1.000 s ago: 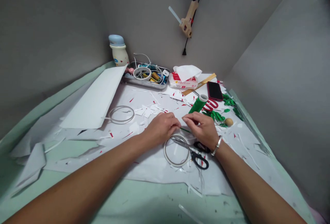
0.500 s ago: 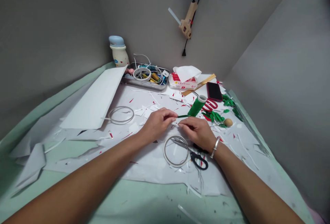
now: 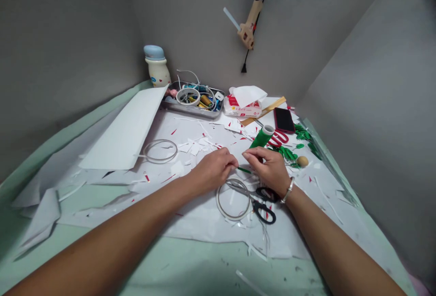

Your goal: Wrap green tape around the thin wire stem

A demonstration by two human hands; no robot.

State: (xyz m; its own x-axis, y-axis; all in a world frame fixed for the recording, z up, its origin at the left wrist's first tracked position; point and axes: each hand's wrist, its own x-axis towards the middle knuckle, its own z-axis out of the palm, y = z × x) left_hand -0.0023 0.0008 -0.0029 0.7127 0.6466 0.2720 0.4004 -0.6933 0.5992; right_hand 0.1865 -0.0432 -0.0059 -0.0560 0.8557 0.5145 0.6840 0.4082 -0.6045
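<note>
My left hand and my right hand meet above the white paper sheet, both pinching a thin green stem. A roll of green tape stands tilted just beyond my right fingers. Black-handled scissors lie below my right hand, their blades partly inside a clear plastic ring. A silver bracelet circles my right wrist. Part of the scissors is hidden by that hand.
Paper scraps with red flecks litter the sheet. Beyond lie a second clear ring, a steel tray of tapes and wires, a tissue pack, a phone, green paper leaves and a white board.
My hands have shifted slightly, and the green stem now slants down to the right instead of lying level. The green tape roll sits a little higher and farther back.
</note>
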